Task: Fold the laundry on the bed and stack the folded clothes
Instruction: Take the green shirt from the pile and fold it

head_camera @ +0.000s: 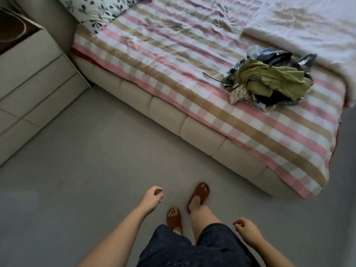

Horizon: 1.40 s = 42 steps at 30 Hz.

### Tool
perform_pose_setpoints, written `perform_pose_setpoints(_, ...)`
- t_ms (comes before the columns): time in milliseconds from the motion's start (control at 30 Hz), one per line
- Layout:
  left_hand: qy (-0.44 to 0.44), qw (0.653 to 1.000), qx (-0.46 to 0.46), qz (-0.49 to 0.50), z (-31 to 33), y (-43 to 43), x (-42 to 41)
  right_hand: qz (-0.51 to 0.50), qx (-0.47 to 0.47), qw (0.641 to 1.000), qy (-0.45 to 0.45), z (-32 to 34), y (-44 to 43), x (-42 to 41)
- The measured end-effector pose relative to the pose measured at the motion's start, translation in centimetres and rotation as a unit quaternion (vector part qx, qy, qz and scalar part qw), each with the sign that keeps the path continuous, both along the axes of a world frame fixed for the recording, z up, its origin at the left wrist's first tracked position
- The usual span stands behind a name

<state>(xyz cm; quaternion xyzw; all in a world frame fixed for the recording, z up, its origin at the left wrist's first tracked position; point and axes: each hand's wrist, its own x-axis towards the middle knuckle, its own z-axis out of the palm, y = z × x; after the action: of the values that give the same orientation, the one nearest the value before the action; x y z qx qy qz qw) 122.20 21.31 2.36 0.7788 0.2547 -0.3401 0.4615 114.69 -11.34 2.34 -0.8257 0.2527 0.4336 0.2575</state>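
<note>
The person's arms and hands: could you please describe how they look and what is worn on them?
Both arms are bare, with no sleeves in view. The left hand and right hand wear no gloves, and no watch or ring shows. Also worn: dark blue shorts and brown sandals.

A grey floor [92, 155] fills the lower half of the view. At the left stands a cream drawer unit [28, 89] with a dark brown object on its top [11, 29], too cropped to identify. The bed [169, 110] has a padded beige side and carries a cover striped in pink, tan and white [173, 54]. A pale pillow with a dark leaf print [96, 10] lies at its head end. A rumpled whitish quilt [308, 20] lies across the far right. A thin dark cord [212, 78] rests on the striped cover. Below, two feet in brown sandals [199, 193] stand on the floor, beneath dark blue shorts [192, 251].
</note>
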Motion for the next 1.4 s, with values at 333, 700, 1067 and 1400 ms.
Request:
perform_pose_setpoints(333, -0.031, 0.996, 0.002, -0.080, 0.4, -5.8, 15.7, -0.047, -0.008, 0.999, 0.013, -1.1, -5.7, 14.1)
perform_pose_setpoints(700, -0.174, 0.959, 0.059, -0.215, 3.7, -12.7, 34.4, -0.052, 0.065, 0.978, -0.194, 3.2, -3.8, 35.8)
perform_pose_setpoints(1067, -0.153, 0.906, -0.042, -0.393, 1.0, -25.2, 57.8, -0.193, 0.044, 0.944, -0.265, 0.6, -7.4, 52.4)
perform_pose_setpoints(1400, -0.134, 0.928, -0.034, -0.346, -8.7, -37.4, 68.7, 0.041, -0.142, 0.929, -0.340, -5.6, -16.5, 68.5)
